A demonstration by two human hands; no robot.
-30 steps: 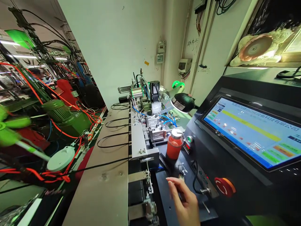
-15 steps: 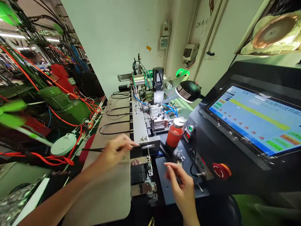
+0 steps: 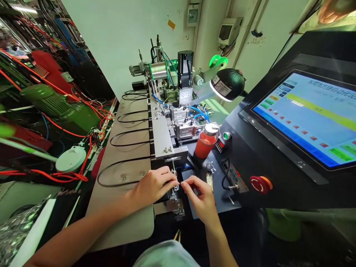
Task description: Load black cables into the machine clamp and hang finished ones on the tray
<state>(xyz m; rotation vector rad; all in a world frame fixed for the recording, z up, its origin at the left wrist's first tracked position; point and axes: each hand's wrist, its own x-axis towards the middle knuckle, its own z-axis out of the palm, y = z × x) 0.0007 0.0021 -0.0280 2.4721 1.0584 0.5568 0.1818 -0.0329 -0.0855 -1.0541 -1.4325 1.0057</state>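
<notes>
My left hand reaches over the metal bench plate, its thumb and fingertips pinched together above a small metal clamp fixture. My right hand comes from the other side, thumb and forefinger pinched close to the left fingertips. Anything in either pinch is too small or too hidden to name. A looped black cable lies on the plate and passes under my left hand. Nearer me, a second metal fixture shows below the hands.
Several more cable loops lie farther along the plate. A red-filled jar with a metal lid stands beyond my right hand. A lamp, a touchscreen and a red emergency-stop button are on the right. Machine assemblies stand ahead.
My left hand has moved right and my right hand slightly up and left, so their fingertips now nearly meet over the fixture. The nearest cable now shows as a wide loop. The view has shifted.
</notes>
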